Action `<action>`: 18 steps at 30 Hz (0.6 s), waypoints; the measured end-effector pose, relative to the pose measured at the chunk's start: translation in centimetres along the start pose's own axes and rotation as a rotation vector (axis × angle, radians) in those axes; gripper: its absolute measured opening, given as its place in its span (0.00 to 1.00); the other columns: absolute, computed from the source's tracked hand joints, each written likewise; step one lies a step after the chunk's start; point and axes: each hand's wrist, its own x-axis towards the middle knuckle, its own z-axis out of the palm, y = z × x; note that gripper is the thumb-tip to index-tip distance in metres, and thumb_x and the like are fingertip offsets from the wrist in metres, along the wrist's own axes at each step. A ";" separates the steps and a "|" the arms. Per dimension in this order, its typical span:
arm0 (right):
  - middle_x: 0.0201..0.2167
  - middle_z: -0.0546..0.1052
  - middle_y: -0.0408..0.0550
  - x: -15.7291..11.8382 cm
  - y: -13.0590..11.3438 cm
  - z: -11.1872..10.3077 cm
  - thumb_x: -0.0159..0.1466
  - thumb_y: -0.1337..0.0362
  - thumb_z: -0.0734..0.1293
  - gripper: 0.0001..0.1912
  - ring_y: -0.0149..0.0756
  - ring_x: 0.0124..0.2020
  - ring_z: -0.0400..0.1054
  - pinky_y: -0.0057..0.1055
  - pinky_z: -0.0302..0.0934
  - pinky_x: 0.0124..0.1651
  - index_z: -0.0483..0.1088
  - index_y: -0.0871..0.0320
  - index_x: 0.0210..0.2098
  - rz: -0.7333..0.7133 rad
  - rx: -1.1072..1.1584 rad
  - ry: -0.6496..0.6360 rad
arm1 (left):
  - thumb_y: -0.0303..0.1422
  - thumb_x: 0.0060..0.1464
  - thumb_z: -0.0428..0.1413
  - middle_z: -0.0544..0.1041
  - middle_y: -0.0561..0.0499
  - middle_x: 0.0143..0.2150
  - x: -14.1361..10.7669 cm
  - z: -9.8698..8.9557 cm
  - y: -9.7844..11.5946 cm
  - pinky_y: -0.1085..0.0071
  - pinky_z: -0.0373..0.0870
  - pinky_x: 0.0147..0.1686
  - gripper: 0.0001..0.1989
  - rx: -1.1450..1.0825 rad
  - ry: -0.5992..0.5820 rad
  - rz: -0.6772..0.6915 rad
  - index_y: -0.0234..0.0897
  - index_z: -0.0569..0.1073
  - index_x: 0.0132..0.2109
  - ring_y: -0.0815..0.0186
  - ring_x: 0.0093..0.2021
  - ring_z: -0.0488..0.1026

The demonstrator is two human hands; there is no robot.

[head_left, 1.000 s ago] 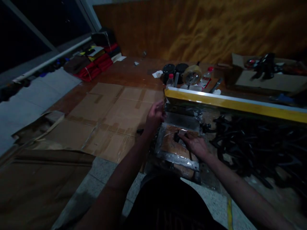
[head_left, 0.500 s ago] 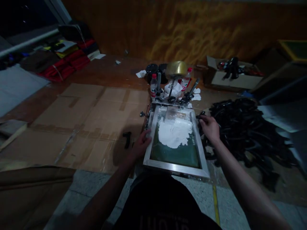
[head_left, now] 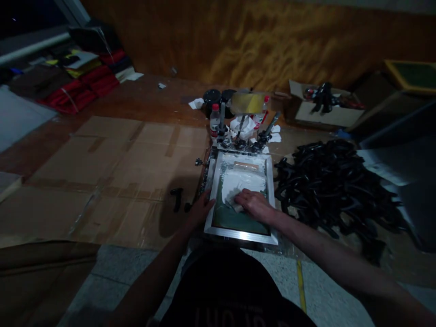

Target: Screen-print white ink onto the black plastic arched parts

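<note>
A screen printing frame [head_left: 242,235] with a metal rim lies flat in front of me, its green mesh partly covered with white ink [head_left: 231,178]. My left hand [head_left: 201,208] is at the frame's left rim, fingers curled against it. Over the mesh, my right hand [head_left: 252,204] is closed on a crumpled whitish cloth [head_left: 233,200], which touches the lower part of the ink. A squeegee [head_left: 247,167] lies across the top of the mesh. Beyond the frame are the press clamps [head_left: 240,144]. Left of my left hand lies a black curved piece [head_left: 176,199].
A heap of black curved pieces [head_left: 327,181] lies to the right. Flattened cardboard [head_left: 129,181] covers the left of the table. Behind the clamps stand bottles [head_left: 214,120] and black tubs [head_left: 211,96]. An open carton [head_left: 330,112] stands at the back right.
My right hand has left the black piece beside the frame's right edge, moved left over the mesh and now holds the whitish cloth. My left hand stays at the left rim.
</note>
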 end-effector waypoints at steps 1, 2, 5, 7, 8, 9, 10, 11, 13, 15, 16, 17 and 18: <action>0.41 0.78 0.52 -0.3 0.2 -0.1 0.61 0.74 0.63 0.12 0.41 0.45 0.68 0.31 0.60 0.41 0.73 0.58 0.42 -0.042 0.016 -0.013 | 0.41 0.59 0.52 0.80 0.41 0.48 -0.1 0.0 0.1 0.59 0.71 0.50 0.30 0.004 0.002 -0.001 0.32 0.64 0.65 0.55 0.47 0.77; 0.41 0.78 0.51 -0.3 0.4 -0.3 0.59 0.74 0.64 0.12 0.41 0.44 0.69 0.31 0.59 0.40 0.73 0.58 0.41 -0.050 0.027 -0.018 | 0.41 0.59 0.52 0.80 0.42 0.48 -0.1 0.0 0.1 0.60 0.71 0.50 0.30 0.004 0.000 0.004 0.33 0.64 0.65 0.56 0.46 0.77; 0.39 0.78 0.50 0.7 0.9 -0.6 0.59 0.73 0.64 0.10 0.41 0.43 0.69 0.31 0.59 0.39 0.73 0.58 0.39 0.054 0.006 0.067 | 0.43 0.59 0.52 0.80 0.42 0.47 -0.1 -0.1 0.2 0.62 0.72 0.47 0.31 -0.017 -0.016 0.017 0.32 0.64 0.66 0.57 0.44 0.77; 0.40 0.78 0.53 1.0 0.7 0.0 0.62 0.72 0.63 0.10 0.41 0.44 0.68 0.32 0.59 0.40 0.73 0.59 0.41 0.096 -0.037 0.156 | 0.44 0.59 0.52 0.80 0.42 0.45 -0.1 -0.1 0.1 0.62 0.73 0.44 0.33 -0.039 -0.024 0.007 0.32 0.63 0.66 0.58 0.43 0.77; 0.41 0.78 0.54 0.8 0.6 0.5 0.63 0.72 0.62 0.11 0.42 0.44 0.68 0.32 0.59 0.41 0.73 0.59 0.42 0.082 -0.053 0.181 | 0.44 0.58 0.53 0.80 0.43 0.44 -0.1 -0.1 0.1 0.63 0.73 0.43 0.33 -0.046 -0.024 -0.003 0.32 0.63 0.66 0.58 0.42 0.77; 0.41 0.78 0.54 0.5 0.4 1.1 0.63 0.73 0.62 0.12 0.42 0.44 0.67 0.33 0.60 0.42 0.73 0.60 0.43 0.048 -0.059 0.187 | 0.44 0.58 0.53 0.80 0.43 0.43 -0.1 -0.1 0.0 0.63 0.73 0.42 0.33 -0.051 -0.024 -0.013 0.32 0.63 0.66 0.58 0.41 0.77; 0.41 0.78 0.54 -0.1 0.3 1.6 0.62 0.73 0.62 0.13 0.42 0.43 0.67 0.33 0.60 0.42 0.74 0.60 0.44 0.008 -0.055 0.179 | 0.44 0.58 0.53 0.80 0.43 0.42 -0.1 -0.1 0.0 0.63 0.73 0.42 0.34 -0.055 -0.025 -0.017 0.32 0.62 0.66 0.58 0.41 0.77; 0.40 0.78 0.53 -0.5 0.2 2.0 0.61 0.74 0.62 0.13 0.41 0.43 0.68 0.32 0.60 0.42 0.74 0.60 0.44 -0.029 -0.040 0.163 | 0.44 0.58 0.54 0.80 0.44 0.42 -0.1 0.0 0.0 0.63 0.73 0.42 0.33 -0.059 -0.025 -0.016 0.32 0.62 0.66 0.58 0.41 0.77; 0.39 0.78 0.51 -0.9 0.3 1.9 0.60 0.73 0.63 0.13 0.41 0.43 0.68 0.31 0.61 0.42 0.74 0.59 0.43 -0.056 0.009 0.137 | 0.43 0.58 0.54 0.80 0.43 0.43 -0.1 -0.1 0.1 0.64 0.73 0.42 0.33 -0.068 -0.020 -0.009 0.32 0.63 0.66 0.58 0.41 0.77; 0.42 0.78 0.51 0.0 0.6 0.6 0.62 0.71 0.63 0.15 0.40 0.45 0.70 0.30 0.61 0.43 0.74 0.59 0.47 0.013 0.049 0.151 | 0.43 0.57 0.54 0.80 0.43 0.43 -0.3 -0.4 0.6 0.64 0.73 0.40 0.33 -0.083 -0.021 -0.003 0.31 0.63 0.66 0.59 0.39 0.77; 0.44 0.78 0.52 0.9 0.9 -0.4 0.64 0.70 0.63 0.17 0.40 0.46 0.70 0.30 0.61 0.44 0.73 0.58 0.52 0.070 0.056 0.174 | 0.43 0.57 0.54 0.80 0.44 0.42 -0.5 -0.7 1.0 0.65 0.73 0.38 0.34 -0.094 -0.029 0.000 0.31 0.63 0.66 0.60 0.38 0.77; 0.46 0.77 0.52 1.9 1.4 -1.6 0.65 0.68 0.63 0.20 0.41 0.46 0.70 0.30 0.61 0.44 0.70 0.57 0.57 0.135 0.052 0.202 | 0.44 0.56 0.55 0.80 0.45 0.40 -0.7 -1.1 1.6 0.66 0.73 0.36 0.35 -0.103 -0.040 -0.001 0.31 0.62 0.67 0.61 0.36 0.76; 0.48 0.77 0.53 2.8 2.0 -2.8 0.66 0.65 0.64 0.24 0.41 0.47 0.71 0.30 0.62 0.44 0.66 0.56 0.62 0.202 0.040 0.231 | 0.44 0.55 0.55 0.80 0.46 0.38 -0.9 -1.5 2.4 0.67 0.72 0.34 0.36 -0.112 -0.046 -0.003 0.31 0.62 0.67 0.61 0.34 0.75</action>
